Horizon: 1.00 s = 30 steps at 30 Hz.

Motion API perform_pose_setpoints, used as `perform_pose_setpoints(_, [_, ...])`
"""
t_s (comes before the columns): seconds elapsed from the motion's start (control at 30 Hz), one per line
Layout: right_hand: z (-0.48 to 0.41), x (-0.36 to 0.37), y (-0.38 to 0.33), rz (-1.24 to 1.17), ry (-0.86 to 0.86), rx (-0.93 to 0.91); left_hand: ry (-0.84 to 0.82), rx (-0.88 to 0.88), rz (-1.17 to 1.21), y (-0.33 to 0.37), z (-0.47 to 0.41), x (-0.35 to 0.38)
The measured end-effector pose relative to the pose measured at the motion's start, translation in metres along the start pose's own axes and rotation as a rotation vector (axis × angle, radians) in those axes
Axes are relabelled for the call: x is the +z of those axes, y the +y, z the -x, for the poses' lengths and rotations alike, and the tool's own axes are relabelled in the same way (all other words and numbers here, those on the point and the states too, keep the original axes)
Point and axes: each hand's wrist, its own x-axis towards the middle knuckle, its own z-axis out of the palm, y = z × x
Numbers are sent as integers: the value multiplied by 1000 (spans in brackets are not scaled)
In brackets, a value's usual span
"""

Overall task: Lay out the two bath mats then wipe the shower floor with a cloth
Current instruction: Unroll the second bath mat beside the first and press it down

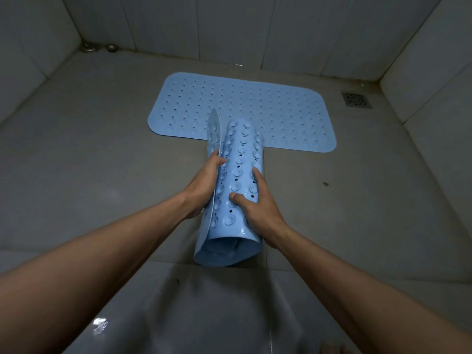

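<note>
Left hand (204, 185): reaches forward from the lower left with the forearm nearly straight. It lies against the left side of the rolled bath mat (237, 175), and its fingers are curled over the edge of the loose outer flap, gripping it. The thumb is hidden behind the flap.

Right hand (258, 200): comes in from the lower right with the wrist bent slightly inward. The thumb presses on top of the roll and the fingers wrap along its right side, so the hand grasps the roll.

Rolled bath mat: light blue, with its suction cups facing outward. It is held between both hands, with its long axis pointing away from the person. The open near end is over the near edge of the shower floor (102, 162). The far end overlaps the near edge of the flat bath mat (255, 108) in the view. The flap stands up on the left. Whether the roll touches the floor cannot be told.

Flat bath mat: light blue and perforated. It is spread crosswise on the shower floor, nearer the far wall than the near edge.

Floor drain (357, 99): a square grate in the far right corner of the floor, apart from the flat mat.

Metal fittings (88, 47): two small round pieces in the far left corner.

Tiled walls (229, 26): pale, and they enclose the floor on the far, left and right sides.
</note>
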Motion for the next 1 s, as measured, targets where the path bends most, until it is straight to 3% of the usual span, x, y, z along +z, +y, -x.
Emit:
perform_pose_setpoints(0.23, [-8, -12, -2, 272, -52, 62, 147, -81, -7, -2, 0, -2])
perform_pose_setpoints(0.33, [-12, -4, -5, 479, -45, 67, 328, -23, -275, -11, -8, -13])
perform_pose_setpoints(0.4, [-12, 4, -9, 580, -78, 66, 354, 35, -472, -17, -7, -22])
perform_pose_setpoints(0.57, [-12, 17, -14, 742, -119, 71, 412, 143, -647, -36, -7, -47])
perform_pose_setpoints(0.73, [-18, 25, -1, 896, -53, 2, 337, 91, -1203, -59, -6, -71])
perform_pose_setpoints(0.9, [-20, 30, 6, 960, -55, -27, 231, -63, -1494, -88, -13, -85])
perform_pose_setpoints(1.0, [-19, 38, 10, 1004, -57, -79, 253, -116, -1641, -94, -12, -86])
